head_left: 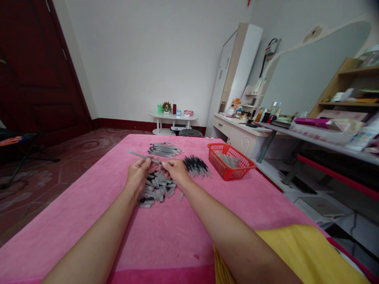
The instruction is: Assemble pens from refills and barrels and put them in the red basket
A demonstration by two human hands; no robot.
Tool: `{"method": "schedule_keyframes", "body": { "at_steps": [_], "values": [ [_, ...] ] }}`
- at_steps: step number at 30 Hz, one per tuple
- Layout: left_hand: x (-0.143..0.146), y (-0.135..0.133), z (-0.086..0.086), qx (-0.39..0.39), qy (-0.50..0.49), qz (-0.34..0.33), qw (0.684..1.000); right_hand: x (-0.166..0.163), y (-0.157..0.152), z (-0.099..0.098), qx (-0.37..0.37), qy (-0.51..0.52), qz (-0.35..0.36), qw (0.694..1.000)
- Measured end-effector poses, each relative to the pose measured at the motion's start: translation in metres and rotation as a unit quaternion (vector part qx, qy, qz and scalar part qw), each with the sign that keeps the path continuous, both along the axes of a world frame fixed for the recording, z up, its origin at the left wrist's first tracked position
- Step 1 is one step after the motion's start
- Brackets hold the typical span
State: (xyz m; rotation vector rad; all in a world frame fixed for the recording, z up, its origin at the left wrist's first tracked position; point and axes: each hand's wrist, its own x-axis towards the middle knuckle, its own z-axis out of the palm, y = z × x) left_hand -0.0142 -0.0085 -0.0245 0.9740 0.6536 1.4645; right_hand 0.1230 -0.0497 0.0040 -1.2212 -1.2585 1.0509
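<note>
My left hand (137, 173) is closed around a long grey pen barrel (141, 156) that sticks out to the upper left. My right hand (177, 170) is closed too, its fingertips pinching the barrel's near end where the two hands meet. Both hands hover just above a heap of short grey caps (156, 188) on the pink cloth (166, 232).
A row of grey pens (164, 149) lies farther back. A bunch of black-tipped refills (196, 165) sits right of my hands, beside a red basket (231, 162) holding grey pens. A yellow cloth (296, 252) lies at the near right. Desks and shelves stand to the right.
</note>
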Motion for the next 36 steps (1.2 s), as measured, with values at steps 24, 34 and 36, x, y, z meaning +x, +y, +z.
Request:
{"method": "schedule_keyframes", "body": {
  "at_steps": [24, 34, 36],
  "values": [
    [-0.0015, 0.0008, -0.0017, 0.003, 0.027, -0.01, 1.0, 0.001, 0.0083, -0.0094, 0.063, -0.024, -0.018, 0.998],
    [-0.0011, -0.0001, -0.0004, -0.006, 0.022, -0.007, 1.0, 0.0026, 0.009, -0.0099, 0.052, -0.02, -0.002, 0.998],
    [-0.0007, 0.0, -0.0008, -0.006, 0.027, -0.007, 1.0, 0.0023, 0.009, -0.0104, 0.028, -0.019, 0.014, 0.999]
  ]
}}
